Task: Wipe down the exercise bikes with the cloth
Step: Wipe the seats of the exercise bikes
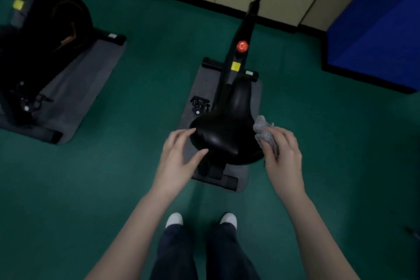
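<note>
Fingers [181, 135] of my left hand [179, 159] are spread and relaxed, their tips touching the left rear edge of the glossy black padded bike saddle [223, 129], holding nothing. Further left a second black exercise bike [43, 36] stands on its own grey floor mat [84, 79]. At the saddle's right edge, my right hand [283, 157] grips the crumpled grey cloth [264, 130], pressed against the saddle's side.

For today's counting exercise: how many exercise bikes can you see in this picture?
2. One exercise bike stands at centre, directly before the person; a second bike stands at far left, partly cut off. Others may lie outside the frame.
</note>
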### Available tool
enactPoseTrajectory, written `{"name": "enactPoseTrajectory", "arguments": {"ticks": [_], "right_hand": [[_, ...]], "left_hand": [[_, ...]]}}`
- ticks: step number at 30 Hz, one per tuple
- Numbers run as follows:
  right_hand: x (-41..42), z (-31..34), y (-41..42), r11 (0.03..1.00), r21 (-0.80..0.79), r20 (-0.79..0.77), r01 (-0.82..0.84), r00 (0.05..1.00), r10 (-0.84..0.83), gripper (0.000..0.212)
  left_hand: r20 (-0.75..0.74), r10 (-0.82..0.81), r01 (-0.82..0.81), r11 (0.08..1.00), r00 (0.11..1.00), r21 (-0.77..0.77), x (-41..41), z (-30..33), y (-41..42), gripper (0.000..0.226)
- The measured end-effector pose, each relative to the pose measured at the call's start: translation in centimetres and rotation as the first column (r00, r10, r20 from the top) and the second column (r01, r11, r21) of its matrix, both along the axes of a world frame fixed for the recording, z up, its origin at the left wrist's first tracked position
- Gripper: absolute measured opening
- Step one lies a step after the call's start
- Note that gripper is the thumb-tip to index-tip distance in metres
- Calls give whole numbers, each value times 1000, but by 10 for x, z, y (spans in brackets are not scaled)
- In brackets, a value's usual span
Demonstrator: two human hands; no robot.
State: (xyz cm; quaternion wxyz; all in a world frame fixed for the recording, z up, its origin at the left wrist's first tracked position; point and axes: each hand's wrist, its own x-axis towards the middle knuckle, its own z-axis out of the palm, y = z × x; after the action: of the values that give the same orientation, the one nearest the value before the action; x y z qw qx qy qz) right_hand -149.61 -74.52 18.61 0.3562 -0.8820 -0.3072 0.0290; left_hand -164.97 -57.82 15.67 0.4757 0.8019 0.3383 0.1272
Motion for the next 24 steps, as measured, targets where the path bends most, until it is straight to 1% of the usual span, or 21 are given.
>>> {"name": "enactPoseTrajectory", "arguments": {"ticks": [4, 8, 12, 15, 18, 24], "right_hand": [[-14, 26, -13, 989, 75, -73, 126, 990, -120, 27], [-15, 47, -23, 970, 126, -96, 206, 976, -194, 27], [-7, 63, -45, 971, 133, -126, 199, 975, -183, 27], [6, 70, -73, 974, 119, -133, 192, 975, -176, 25], [20, 78, -110, 970, 112, -156, 217, 968, -199, 24], [52, 95, -201, 949, 103, -172, 297, 945, -277, 23]], "left_hand": [[-38, -143, 146, 985, 989, 95, 10, 29, 12, 47], [-92, -268, 281, 940, 959, 193, 28, 55, 9, 47], [-147, -363, 391, 879, 920, 273, 52, 71, -7, 47], [-219, -436, 486, 818, 873, 307, 71, 79, -27, 49], [-279, -477, 549, 774, 833, 315, 92, 84, -53, 51], [-332, -512, 608, 711, 792, 354, 143, 96, -125, 51]]}}
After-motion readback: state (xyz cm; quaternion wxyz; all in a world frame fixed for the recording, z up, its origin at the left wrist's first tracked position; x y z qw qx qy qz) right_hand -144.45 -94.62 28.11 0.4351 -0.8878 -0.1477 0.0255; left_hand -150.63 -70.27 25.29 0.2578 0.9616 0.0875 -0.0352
